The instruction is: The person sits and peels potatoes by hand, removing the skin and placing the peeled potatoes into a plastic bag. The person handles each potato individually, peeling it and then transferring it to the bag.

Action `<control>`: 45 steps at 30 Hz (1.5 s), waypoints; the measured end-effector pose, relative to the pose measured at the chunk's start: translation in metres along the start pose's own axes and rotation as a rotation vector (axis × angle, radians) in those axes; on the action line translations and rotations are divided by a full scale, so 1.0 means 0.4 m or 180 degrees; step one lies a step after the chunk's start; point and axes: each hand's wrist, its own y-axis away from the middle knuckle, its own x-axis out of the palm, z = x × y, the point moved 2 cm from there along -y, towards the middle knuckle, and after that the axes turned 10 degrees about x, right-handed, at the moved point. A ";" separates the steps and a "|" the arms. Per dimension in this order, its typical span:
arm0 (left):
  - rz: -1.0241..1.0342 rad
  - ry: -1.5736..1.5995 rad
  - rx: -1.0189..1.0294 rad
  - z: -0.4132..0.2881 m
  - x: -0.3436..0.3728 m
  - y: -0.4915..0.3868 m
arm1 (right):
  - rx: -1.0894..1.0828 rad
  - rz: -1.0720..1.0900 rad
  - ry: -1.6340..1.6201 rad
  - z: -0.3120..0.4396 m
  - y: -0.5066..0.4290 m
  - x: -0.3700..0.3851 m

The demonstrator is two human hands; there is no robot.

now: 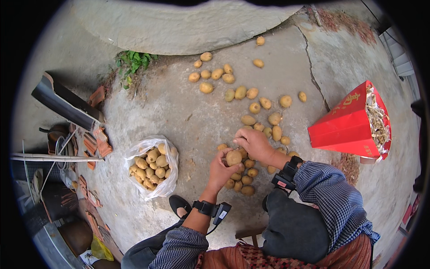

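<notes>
My left hand (221, 169) holds a round brown kiwifruit-like fruit (233, 158) between thumb and fingers. Just above and to the right of it is my right hand (254, 143), its thumb and fingertips close together; whether something small is pinched there cannot be made out. More yellow-brown fruits (247, 190) lie in a cluster on the concrete beneath and around both hands, and others are scattered farther off (206, 87). To the left stands a clear plastic bag (172, 181), its mouth spread, holding many such fruits (153, 155).
A red paper bag (339, 124) filled with dry, pale scraps stands at the right. Broken terracotta tiles (102, 141), a dark curved trough (63, 101) and bamboo poles (60, 157) are at the left. A green plant (134, 61) grows beside a large pale stone-like surface (188, 27).
</notes>
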 end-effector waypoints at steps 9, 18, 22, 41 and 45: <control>0.0220 0.0794 -0.0441 0.009 -0.004 0.008 | -0.1288 0.0926 0.0028 -0.014 0.020 0.028; 0.0223 0.0949 -0.0508 0.018 0.010 0.022 | -0.0597 0.0411 0.0135 -0.059 0.005 0.053; 0.0215 0.1212 -0.0532 0.013 0.014 0.026 | -0.0195 0.0546 -0.0580 -0.066 0.001 0.038; 0.0318 0.2327 -0.0622 0.025 -0.013 0.009 | 0.0122 0.0909 -0.0556 -0.064 0.015 0.024; 0.0510 0.2114 -0.0471 0.022 -0.007 0.016 | -0.0493 0.0576 0.0348 -0.055 0.022 0.036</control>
